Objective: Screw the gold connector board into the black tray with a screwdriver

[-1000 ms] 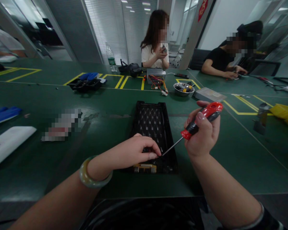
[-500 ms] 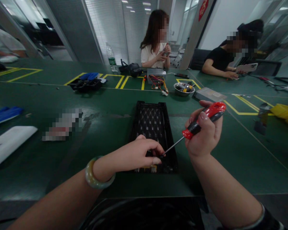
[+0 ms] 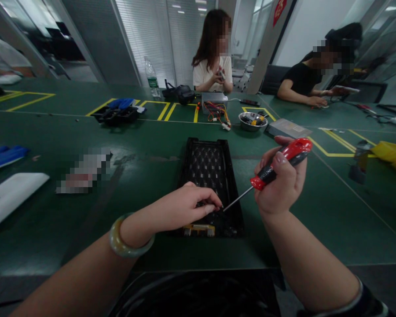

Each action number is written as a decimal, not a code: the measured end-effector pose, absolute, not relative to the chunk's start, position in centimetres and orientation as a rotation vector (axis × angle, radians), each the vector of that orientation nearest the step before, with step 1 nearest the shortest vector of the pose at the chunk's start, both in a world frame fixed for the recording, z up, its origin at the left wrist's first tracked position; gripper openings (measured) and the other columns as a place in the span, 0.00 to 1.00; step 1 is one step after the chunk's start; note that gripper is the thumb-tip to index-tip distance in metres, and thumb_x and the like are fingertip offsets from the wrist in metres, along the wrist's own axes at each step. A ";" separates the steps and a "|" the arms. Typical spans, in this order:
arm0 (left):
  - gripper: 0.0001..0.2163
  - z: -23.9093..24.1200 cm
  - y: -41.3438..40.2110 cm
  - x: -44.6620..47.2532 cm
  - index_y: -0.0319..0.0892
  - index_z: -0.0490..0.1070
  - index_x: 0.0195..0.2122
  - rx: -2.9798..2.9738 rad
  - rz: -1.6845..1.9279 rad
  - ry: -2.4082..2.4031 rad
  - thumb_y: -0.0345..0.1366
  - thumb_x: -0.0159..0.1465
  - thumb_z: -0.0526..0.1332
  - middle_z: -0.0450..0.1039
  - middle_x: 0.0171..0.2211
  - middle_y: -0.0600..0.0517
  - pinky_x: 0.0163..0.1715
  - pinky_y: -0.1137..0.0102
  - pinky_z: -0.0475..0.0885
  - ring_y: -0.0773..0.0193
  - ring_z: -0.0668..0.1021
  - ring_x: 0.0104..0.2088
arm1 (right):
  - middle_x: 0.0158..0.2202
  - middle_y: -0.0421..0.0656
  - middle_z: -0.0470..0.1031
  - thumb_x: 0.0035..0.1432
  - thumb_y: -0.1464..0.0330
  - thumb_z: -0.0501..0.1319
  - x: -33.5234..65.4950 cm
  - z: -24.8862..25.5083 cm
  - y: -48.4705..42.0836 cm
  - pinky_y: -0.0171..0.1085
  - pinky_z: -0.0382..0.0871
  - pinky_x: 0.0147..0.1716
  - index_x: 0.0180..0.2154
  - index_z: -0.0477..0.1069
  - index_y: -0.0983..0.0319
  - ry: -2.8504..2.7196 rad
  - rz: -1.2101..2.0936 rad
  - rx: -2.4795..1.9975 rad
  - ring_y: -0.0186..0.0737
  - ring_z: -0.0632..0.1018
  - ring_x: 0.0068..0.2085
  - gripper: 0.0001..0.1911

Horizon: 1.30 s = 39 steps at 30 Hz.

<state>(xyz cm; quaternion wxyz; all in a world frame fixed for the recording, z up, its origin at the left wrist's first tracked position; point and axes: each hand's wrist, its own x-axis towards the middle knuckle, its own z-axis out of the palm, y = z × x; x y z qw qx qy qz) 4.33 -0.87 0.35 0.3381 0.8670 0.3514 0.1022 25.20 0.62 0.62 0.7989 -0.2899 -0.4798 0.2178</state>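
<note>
A black plastic housing (image 3: 234, 189) like a shallow tray lies in front of me, its floor quilted in diamonds. Near its front edge sits a yellowish circuit board (image 3: 199, 229) with metal connectors. My right hand (image 3: 280, 176) is wrapped round the red and black handle of a screwdriver (image 3: 270, 174). The metal shaft slants down to the left, its tip inside the housing. Over the housing, my left hand (image 3: 194, 202) has thumb and fingers pinched together beside that tip. What they hold, if anything, is too small and dark to name.
Left of the housing lie a white case (image 3: 16, 193), blue gloves (image 3: 6, 156) and a blurred packet (image 3: 86, 171). Farther back are a black tray (image 3: 115, 115), a metal box with coloured wires (image 3: 214, 103) and a steel bowl (image 3: 253, 123). Several people sit around the table.
My left hand has shifted slightly up and left, uncovering more of the circuit board. The screwdriver tip has risen a little; my right hand keeps its grip.
</note>
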 end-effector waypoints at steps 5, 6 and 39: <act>0.15 -0.2 -0.8 4.4 0.47 0.71 0.58 2.210 0.291 0.934 0.37 0.73 0.53 0.81 0.48 0.54 0.52 0.64 0.64 0.61 0.76 0.48 | 0.25 0.37 0.65 0.58 0.64 0.62 25.2 0.5 0.8 0.33 0.60 0.21 0.44 0.73 0.58 -1.038 0.449 -0.628 0.32 0.66 0.23 0.12; 0.15 -0.4 -0.7 4.3 0.46 0.72 0.56 2.215 0.292 0.940 0.36 0.73 0.52 0.81 0.47 0.54 0.52 0.64 0.64 0.61 0.77 0.48 | 0.25 0.37 0.65 0.58 0.63 0.62 25.3 0.4 0.8 0.33 0.60 0.21 0.45 0.73 0.58 -1.037 0.449 -0.637 0.32 0.66 0.24 0.13; 0.06 -0.4 -0.7 5.2 0.47 0.80 0.42 2.248 0.155 0.787 0.40 0.67 0.65 0.82 0.41 0.57 0.50 0.66 0.58 0.62 0.76 0.44 | 0.25 0.36 0.65 0.57 0.66 0.63 25.1 0.4 0.4 0.35 0.54 0.20 0.46 0.71 0.58 -1.115 0.435 -0.574 0.31 0.64 0.22 0.14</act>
